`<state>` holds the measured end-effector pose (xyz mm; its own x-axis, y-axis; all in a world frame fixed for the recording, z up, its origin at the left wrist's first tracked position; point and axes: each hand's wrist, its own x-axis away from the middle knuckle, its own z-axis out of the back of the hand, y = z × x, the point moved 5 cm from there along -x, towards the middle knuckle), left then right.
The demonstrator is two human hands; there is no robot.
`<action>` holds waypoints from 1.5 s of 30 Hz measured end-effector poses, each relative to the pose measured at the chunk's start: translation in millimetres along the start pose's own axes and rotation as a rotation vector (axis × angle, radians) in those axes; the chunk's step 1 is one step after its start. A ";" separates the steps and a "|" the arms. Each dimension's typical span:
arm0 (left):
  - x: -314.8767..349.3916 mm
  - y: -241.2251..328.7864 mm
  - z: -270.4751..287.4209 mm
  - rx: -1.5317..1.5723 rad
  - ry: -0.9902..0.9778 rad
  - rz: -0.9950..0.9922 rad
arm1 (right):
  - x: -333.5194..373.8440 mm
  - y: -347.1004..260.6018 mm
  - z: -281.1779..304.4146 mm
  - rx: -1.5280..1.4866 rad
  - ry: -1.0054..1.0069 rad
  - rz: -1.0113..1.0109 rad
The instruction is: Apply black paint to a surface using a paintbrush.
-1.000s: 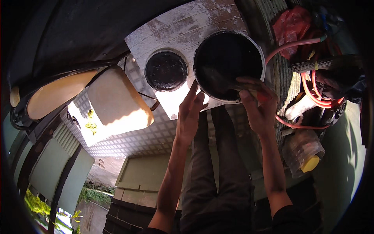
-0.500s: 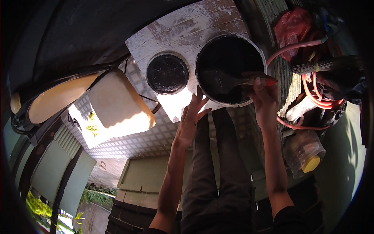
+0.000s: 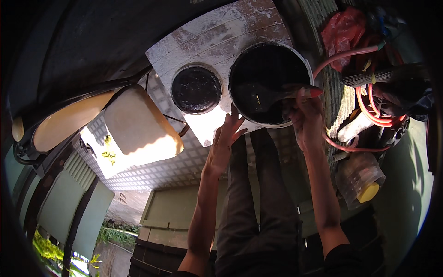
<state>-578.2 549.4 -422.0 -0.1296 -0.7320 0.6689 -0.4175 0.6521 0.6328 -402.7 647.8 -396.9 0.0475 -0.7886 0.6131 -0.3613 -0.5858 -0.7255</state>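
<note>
In my right hand (image 3: 308, 117) is a paintbrush (image 3: 291, 93) with a dark handle and a red end, the fingers closed round the handle. Its dark head lies over the inside of a large round bucket (image 3: 308, 64), whose contents look black. My left hand (image 3: 225, 134) is at the bucket's near left side, fingers stretched apart, with a fingertip against or very near the rim. Left of the bucket stands a smaller round container (image 3: 196, 89) filled with a dark, glossy substance. Both vessels rest on a worn, white-stained wooden table (image 3: 217, 34).
A chair with a tan seat (image 3: 140, 122) stands to the left on patterned tiles. To the right lie a red plastic bag (image 3: 344, 34), a coiled orange-pink hose (image 3: 362, 108) and a clear plastic container with a yellow lid (image 3: 368, 192). Corrugated sheeting (image 3: 330, 78) borders the table's right side.
My right hand and the paintbrush have shifted slightly left. The left hand keeps its place beside the bucket. The whole view has moved a little.
</note>
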 end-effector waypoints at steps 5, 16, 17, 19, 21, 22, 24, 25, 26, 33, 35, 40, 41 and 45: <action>1.0 4.4 -0.7 -0.012 0.011 0.002 | -6.7 11.2 -0.4 0.001 0.045 0.002; 1.9 8.4 1.8 -0.046 0.036 0.056 | -6.6 10.7 -10.4 0.053 0.132 -0.035; 1.8 11.2 0.8 -0.062 0.037 0.048 | -7.9 11.9 -11.8 0.050 0.108 -0.040; 1.4 14.2 -3.1 -0.073 0.030 0.039 | -11.4 15.7 -10.2 0.052 0.090 -0.038; 0.6 13.5 -7.5 -0.096 0.029 0.045 | -14.3 20.6 -4.0 0.009 0.115 -0.042; 0.7 12.5 -5.1 -0.099 0.030 0.044 | -14.0 20.4 -6.8 0.005 0.114 -0.042; -0.1 5.6 0.1 -0.095 0.029 0.058 | -12.7 19.9 -9.8 0.031 0.149 -0.075; -0.2 6.9 0.5 -0.096 0.026 0.056 | -12.3 18.2 -12.2 0.030 0.150 -0.072; -0.5 8.6 1.0 -0.095 0.023 0.054 | -12.2 16.8 -14.3 0.039 0.158 -0.070; 1.4 9.3 5.6 -0.040 0.030 -0.004 | -12.6 21.4 -13.5 0.059 0.151 -0.066; 0.6 12.7 -4.0 -0.081 0.014 -0.008 | -8.6 17.5 -3.9 0.075 0.151 -0.073; 2.7 15.9 1.3 -0.118 0.063 -0.029 | 11.2 -17.4 -4.0 0.222 0.074 0.109; 2.9 17.1 3.2 -0.108 0.067 -0.064 | 14.3 -22.7 -4.4 0.218 0.073 0.110; 6.2 24.4 3.0 -0.063 0.041 -0.184 | 17.0 -46.3 1.2 0.263 0.114 0.297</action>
<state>-591.9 560.2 -403.6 -0.0189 -0.8320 0.5544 -0.3734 0.5203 0.7680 -384.1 661.3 -353.3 -0.1321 -0.9132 0.3854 -0.0930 -0.3757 -0.9221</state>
